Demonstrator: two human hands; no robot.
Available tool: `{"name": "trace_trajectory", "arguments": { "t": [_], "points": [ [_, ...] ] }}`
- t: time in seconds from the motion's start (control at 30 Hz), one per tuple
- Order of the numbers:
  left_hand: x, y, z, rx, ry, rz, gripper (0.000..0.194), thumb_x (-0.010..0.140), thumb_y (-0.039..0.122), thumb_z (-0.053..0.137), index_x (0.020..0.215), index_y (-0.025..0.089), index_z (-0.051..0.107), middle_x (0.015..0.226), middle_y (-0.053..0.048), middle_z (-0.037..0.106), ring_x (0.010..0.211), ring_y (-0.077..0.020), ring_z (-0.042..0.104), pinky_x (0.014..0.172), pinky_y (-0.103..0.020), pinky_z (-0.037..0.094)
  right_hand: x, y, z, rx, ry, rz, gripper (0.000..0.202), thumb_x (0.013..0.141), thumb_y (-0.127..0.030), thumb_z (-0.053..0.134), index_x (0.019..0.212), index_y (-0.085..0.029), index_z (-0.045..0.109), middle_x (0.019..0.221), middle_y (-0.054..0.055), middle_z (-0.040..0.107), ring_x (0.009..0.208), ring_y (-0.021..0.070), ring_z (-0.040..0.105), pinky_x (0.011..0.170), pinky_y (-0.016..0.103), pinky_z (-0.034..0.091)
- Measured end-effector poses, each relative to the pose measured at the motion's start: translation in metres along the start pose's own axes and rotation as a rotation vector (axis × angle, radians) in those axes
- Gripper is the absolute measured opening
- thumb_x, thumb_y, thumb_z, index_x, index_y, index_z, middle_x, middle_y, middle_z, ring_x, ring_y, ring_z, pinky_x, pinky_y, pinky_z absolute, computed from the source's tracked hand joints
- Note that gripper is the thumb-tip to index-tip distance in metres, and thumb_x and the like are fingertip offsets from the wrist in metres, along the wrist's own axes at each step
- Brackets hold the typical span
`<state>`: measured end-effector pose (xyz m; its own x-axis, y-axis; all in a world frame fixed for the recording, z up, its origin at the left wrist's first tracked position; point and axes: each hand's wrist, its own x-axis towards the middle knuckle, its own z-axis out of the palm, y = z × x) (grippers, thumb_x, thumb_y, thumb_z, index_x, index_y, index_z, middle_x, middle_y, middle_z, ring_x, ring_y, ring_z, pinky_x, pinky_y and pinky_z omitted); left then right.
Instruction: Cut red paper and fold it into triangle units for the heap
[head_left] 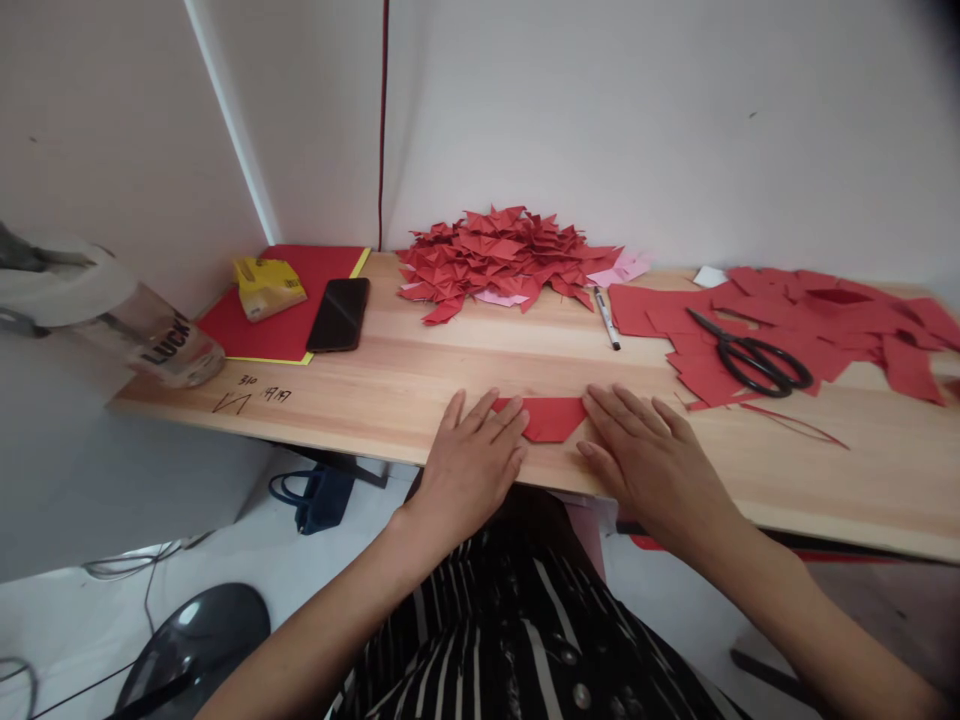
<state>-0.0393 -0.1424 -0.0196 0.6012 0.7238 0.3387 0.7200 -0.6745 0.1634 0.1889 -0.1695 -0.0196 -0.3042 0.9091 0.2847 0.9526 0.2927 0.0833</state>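
At desk edge – two flat hands, left hand point(471, 462); right hand point(649, 455), grip open – pressing one red paper point(550, 417).

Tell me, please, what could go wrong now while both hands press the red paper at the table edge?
1. The folded red paper lies close to the front edge of the table; it might slip off when the left hand or right hand lifts.
2. The scissors lie on loose red sheets near the right hand; a sweeping move could bump them.
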Motion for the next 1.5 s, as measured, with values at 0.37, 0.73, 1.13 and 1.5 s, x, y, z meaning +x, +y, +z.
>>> {"name": "trace_trajectory", "arguments": {
  "t": [0.37, 0.73, 1.13, 1.5],
  "points": [
    [-0.021, 0.006, -0.002, -0.150, 0.094, -0.001, 0.033, 0.096, 0.026, 0.050, 0.128, 0.019, 0.057, 0.135, -0.006, 0.061, 0.135, -0.0228, 0.046, 0.111, -0.048, 0.035, -0.014, -0.022, -0.012, 0.388, 0.120, -0.068, 0.032, 0.096, -0.031, 0.053, 0.125, -0.020, 0.062, 0.121, 0.010, 0.067, 0.112, 0.0229, 0.060, 0.097, 0.041, 0.048],
    [-0.016, 0.005, 0.000, -0.230, 0.132, -0.085, 0.042, 0.094, 0.030, 0.055, 0.134, 0.020, 0.049, 0.129, -0.006, 0.065, 0.129, -0.0217, 0.051, 0.105, -0.045, 0.036, -0.004, -0.019, -0.010, 0.382, 0.156, -0.154, 0.022, 0.093, -0.028, 0.058, 0.110, -0.019, 0.070, 0.107, 0.007, 0.072, 0.097, 0.0203, 0.063, 0.084, 0.035, 0.047],
    [-0.017, 0.007, -0.002, -0.226, 0.134, -0.066, 0.039, 0.094, 0.028, 0.055, 0.131, 0.017, 0.050, 0.126, -0.007, 0.066, 0.128, -0.0238, 0.049, 0.103, -0.044, 0.036, 0.005, -0.023, -0.011, 0.511, 0.166, -0.022, 0.022, 0.096, -0.025, 0.052, 0.092, -0.021, 0.073, 0.091, 0.006, 0.074, 0.084, 0.0195, 0.065, 0.078, 0.034, 0.051],
    [-0.027, 0.010, 0.000, -0.171, 0.137, -0.001, 0.043, 0.091, 0.011, 0.056, 0.133, 0.020, 0.055, 0.132, -0.002, 0.063, 0.119, -0.0238, 0.051, 0.104, -0.043, 0.038, 0.021, -0.023, -0.018, 0.541, -0.101, 0.138, 0.023, 0.098, -0.028, 0.046, 0.086, -0.020, 0.064, 0.083, 0.004, 0.062, 0.076, 0.0187, 0.057, 0.070, 0.032, 0.045]
  ]
}}
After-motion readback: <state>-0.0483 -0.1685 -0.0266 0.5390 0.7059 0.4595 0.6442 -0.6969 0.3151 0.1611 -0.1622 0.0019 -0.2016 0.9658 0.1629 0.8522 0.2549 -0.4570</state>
